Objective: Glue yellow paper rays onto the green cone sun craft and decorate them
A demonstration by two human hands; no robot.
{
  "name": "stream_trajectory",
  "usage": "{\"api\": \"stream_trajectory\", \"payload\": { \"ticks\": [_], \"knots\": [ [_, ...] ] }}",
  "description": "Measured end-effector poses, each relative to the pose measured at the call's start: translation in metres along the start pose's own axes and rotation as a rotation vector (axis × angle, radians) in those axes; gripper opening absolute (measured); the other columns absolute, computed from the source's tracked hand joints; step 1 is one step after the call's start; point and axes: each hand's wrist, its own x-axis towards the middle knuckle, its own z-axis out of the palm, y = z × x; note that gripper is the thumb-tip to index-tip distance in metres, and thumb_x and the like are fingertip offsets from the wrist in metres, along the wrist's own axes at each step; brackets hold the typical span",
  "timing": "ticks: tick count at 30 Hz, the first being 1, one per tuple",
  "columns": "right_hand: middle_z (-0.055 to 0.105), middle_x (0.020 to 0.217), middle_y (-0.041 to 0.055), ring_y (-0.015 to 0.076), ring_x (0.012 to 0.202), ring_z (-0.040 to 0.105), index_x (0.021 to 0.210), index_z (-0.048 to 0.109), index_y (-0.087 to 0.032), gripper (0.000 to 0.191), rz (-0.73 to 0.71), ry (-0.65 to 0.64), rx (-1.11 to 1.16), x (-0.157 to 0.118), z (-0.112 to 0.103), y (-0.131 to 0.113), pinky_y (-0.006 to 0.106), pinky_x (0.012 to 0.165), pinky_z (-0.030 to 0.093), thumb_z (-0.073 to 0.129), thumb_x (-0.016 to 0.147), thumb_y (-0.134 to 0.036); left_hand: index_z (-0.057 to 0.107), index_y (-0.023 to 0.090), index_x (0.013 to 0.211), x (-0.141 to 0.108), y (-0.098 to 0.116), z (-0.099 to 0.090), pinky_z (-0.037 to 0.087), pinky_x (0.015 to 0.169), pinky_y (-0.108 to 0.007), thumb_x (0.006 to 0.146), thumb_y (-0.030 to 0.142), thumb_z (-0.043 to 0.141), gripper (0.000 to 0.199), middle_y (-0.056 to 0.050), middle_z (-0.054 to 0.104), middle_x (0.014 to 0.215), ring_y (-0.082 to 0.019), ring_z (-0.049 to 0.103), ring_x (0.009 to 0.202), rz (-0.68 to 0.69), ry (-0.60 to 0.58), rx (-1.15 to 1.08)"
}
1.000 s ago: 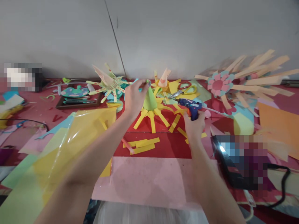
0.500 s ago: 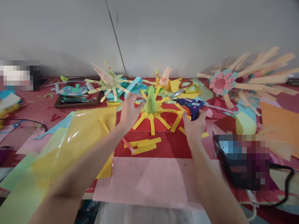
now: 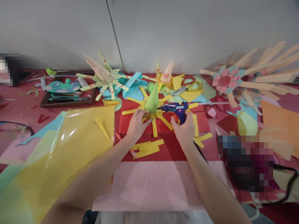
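Observation:
My right hand [image 3: 185, 129] is wrapped round the handle of a blue hot glue gun [image 3: 175, 107], whose nozzle points left at the base of a green paper cone [image 3: 152, 101]. The cone stands upright at the centre of a ring of yellow paper strips [image 3: 154, 127] that fan out over red paper. At the cone's front left, my left hand [image 3: 137, 125] pinches the yellow paper close to its base; the fingers partly hide the spot. A clear glue stick [image 3: 210, 103] sticks out of the gun's back end.
Loose yellow strips [image 3: 149, 147] lie in front, above a pink sheet [image 3: 149, 183]. Scissors [image 3: 187, 87] and finished-looking paper flowers [image 3: 112, 81] stand behind. Plastic-wrapped yellow sheets [image 3: 81, 133] lie left. A larger paper flower [image 3: 224, 81] and a blurred-out device [image 3: 245, 161] are at right.
The glue gun has moved left in my right hand, its nozzle now beside the cone. My left hand has come down and toward the cone's front base.

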Motion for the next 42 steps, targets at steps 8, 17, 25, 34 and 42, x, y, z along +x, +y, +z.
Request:
{"api": "stream_trajectory", "payload": {
  "ticks": [8,17,25,34,42],
  "knots": [
    [0.064,0.098,0.0108,0.0258,0.095,0.060,0.102,0.051,-0.018,0.043,0.036,-0.117,-0.003,-0.002,0.003,-0.004,0.042,0.084,0.047,0.059,0.069,-0.046,0.058,0.020,0.106,-0.003,-0.004,0.004,0.050,0.089,-0.037,0.077,0.019,0.070,0.031,-0.005,0.053,0.103,-0.020,0.056,0.098,0.069,-0.013,0.090],
    [0.063,0.099,0.0117,0.0258,0.096,0.059,0.101,0.050,-0.018,0.044,0.074,-0.149,0.012,0.001,-0.003,-0.004,0.043,0.085,0.047,0.059,0.068,-0.046,0.061,0.019,0.099,-0.002,-0.001,0.000,0.051,0.085,-0.037,0.077,0.016,0.070,0.024,-0.005,0.052,0.102,-0.019,0.055,0.095,0.077,-0.036,0.073],
    [0.062,0.095,0.0089,0.0241,0.091,0.059,0.100,0.050,-0.020,0.040,-0.017,-0.086,-0.028,0.001,-0.008,0.003,0.041,0.080,0.048,0.061,0.071,-0.043,0.065,0.019,0.085,-0.003,-0.003,0.001,0.052,0.079,-0.033,0.076,0.011,0.069,0.013,-0.004,0.053,0.097,-0.017,0.057,0.089,0.124,-0.033,0.016],
    [0.062,0.093,0.0081,0.0241,0.093,0.059,0.097,0.050,-0.021,0.029,-0.113,-0.108,-0.080,0.001,-0.009,0.006,0.039,0.077,0.049,0.057,0.076,-0.040,0.066,0.022,0.077,-0.001,-0.003,-0.002,0.049,0.073,-0.033,0.080,0.015,0.066,0.007,-0.001,0.067,0.083,-0.017,0.058,0.078,0.170,-0.063,0.028],
    [0.063,0.093,0.0082,0.0252,0.093,0.059,0.097,0.050,-0.021,0.030,-0.083,-0.129,-0.096,0.002,-0.011,0.006,0.038,0.074,0.048,0.058,0.074,-0.039,0.067,0.021,0.075,-0.001,-0.001,-0.003,0.049,0.069,-0.030,0.075,0.008,0.069,0.013,-0.001,0.067,0.081,-0.017,0.058,0.078,0.174,-0.046,0.017]
  ]
}}
